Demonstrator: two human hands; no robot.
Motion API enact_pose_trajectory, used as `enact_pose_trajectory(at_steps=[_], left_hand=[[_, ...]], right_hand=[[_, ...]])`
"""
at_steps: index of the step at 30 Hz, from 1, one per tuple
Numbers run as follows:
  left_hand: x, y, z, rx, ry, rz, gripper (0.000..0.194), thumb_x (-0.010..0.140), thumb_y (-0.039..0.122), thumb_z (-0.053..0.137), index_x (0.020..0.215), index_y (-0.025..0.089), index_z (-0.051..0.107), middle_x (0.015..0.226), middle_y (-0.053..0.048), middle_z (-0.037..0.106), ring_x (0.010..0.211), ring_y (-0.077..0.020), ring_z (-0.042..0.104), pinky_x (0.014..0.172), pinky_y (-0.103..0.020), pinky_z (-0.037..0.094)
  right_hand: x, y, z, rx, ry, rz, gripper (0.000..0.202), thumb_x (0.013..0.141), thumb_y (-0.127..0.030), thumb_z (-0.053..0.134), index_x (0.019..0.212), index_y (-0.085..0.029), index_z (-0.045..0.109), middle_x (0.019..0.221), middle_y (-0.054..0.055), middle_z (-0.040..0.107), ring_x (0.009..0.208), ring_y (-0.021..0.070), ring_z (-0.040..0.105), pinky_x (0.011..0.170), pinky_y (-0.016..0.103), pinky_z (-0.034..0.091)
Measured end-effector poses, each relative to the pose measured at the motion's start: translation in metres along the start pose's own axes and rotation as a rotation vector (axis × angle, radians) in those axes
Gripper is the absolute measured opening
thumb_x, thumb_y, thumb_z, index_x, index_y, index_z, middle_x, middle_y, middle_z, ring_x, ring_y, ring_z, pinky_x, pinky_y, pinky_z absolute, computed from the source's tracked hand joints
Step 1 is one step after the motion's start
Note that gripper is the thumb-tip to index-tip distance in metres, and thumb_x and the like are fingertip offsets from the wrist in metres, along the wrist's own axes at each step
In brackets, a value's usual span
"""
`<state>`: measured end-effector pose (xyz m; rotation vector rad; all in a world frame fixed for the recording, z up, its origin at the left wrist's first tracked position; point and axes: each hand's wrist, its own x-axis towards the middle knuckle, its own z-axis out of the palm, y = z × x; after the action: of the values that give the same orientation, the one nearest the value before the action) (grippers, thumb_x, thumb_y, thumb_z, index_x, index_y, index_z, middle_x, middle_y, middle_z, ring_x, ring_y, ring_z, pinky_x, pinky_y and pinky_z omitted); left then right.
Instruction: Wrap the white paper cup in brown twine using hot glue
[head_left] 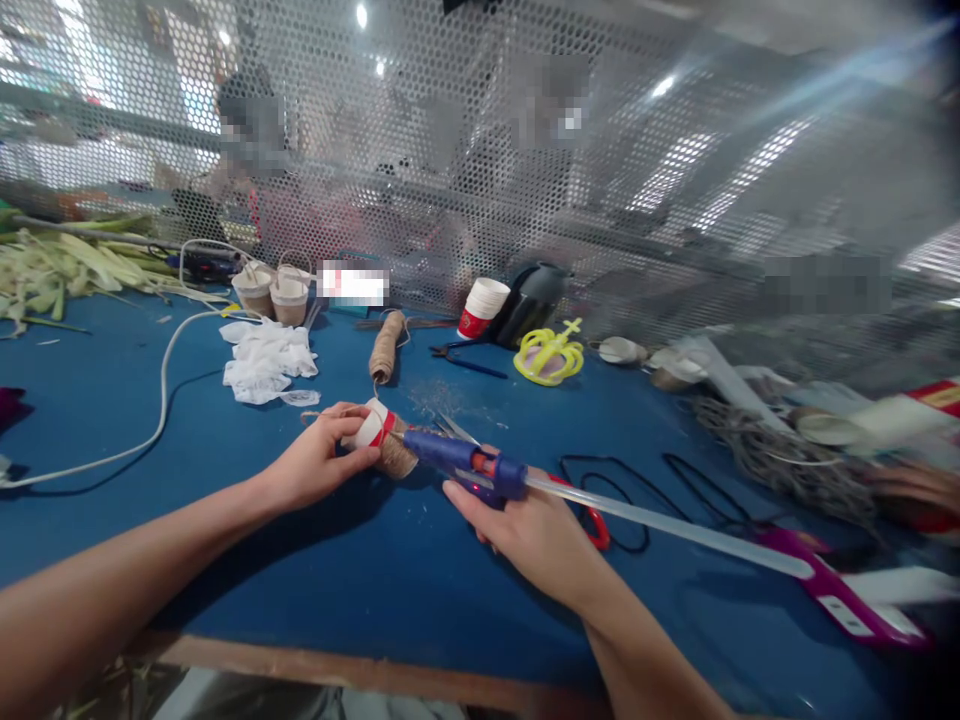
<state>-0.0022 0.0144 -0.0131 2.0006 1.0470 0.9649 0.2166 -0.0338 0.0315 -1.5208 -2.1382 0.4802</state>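
My left hand is closed around the white end of a paper cup, which lies tilted on its side. Brown twine wraps the cup's other part, and a red band shows between. My right hand grips a blue hot glue gun, its nozzle at the red band; I cannot tell if it touches. A long clear glue stick sticks out of the gun's back. A spool of twine lies just beyond the cup. Scissors with a red handle are partly hidden behind my right hand.
Pliers, a yellow crown and stacked paper cups stand further back. White gloves, twine-wrapped cups and a white cable are left. Grey cord and a purple glue gun lie right. Metal mesh rises behind.
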Motion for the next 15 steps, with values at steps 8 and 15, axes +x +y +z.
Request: enact_pose_trajectory(at_steps=[8,15], left_hand=[[0.0003,0.0034,-0.0012,0.019,-0.012,-0.011,0.022,0.080,0.026,0.051,0.091,0.014,0.065,0.108,-0.011,0.059,0.102,-0.0226,0.051,0.094,-0.035,0.036],[0.0006,0.0037,-0.0009,0.018,-0.001,-0.017,0.020,0.079,0.026,0.052,0.086,0.014,0.065,0.103,-0.010,0.062,0.100,-0.0235,0.053,0.093,-0.036,0.037]], right_hand=[[-0.0020,0.0040,0.0034,-0.146,0.073,-0.121,0.017,0.080,-0.036,0.051,0.077,-0.020,0.057,0.069,0.002,0.063,0.066,0.0174,0.060,0.062,0.027,0.046],[-0.0052,0.0004,0.0056,-0.106,0.079,-0.097,0.013,0.079,-0.034,0.053,0.080,-0.022,0.056,0.075,0.001,0.063,0.068,0.0151,0.060,0.056,0.023,0.044]])
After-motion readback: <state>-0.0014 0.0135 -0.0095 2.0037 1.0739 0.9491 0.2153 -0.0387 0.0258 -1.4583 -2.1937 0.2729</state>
